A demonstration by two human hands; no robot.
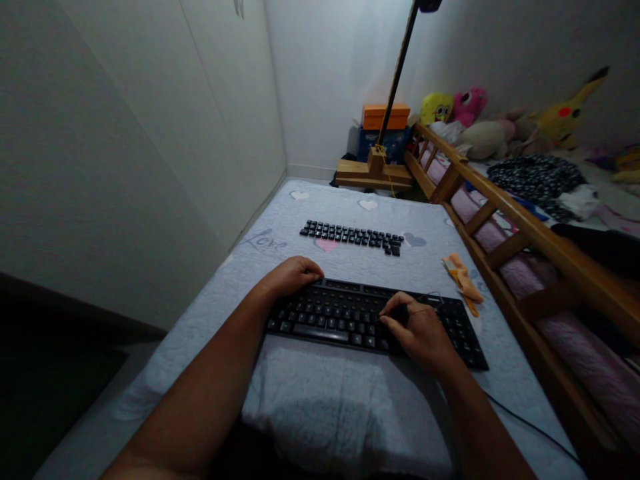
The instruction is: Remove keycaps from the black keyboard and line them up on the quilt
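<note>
A black keyboard (327, 322) lies across the cover, its upper rows bare of keycaps and its lower rows still capped. My left hand (296, 273) is closed over the keyboard's far left corner, gripping its edge. Over the right part of the main keys, my right hand (411, 327) pinches with thumb and forefinger at a key; the key itself is mostly hidden by the fingertips. Beyond the keyboard, loose black keycaps (350, 235) are laid out in rows.
An orange cloth (465, 277) and a yellow-handled tool (470, 305) lie right of the keyboard. A cable (530, 420) runs off to the lower right. A wooden bed rail (525, 240) borders the right side, a pale cabinet (200, 133) the left. A wooden stand (375, 172) holds a pole behind.
</note>
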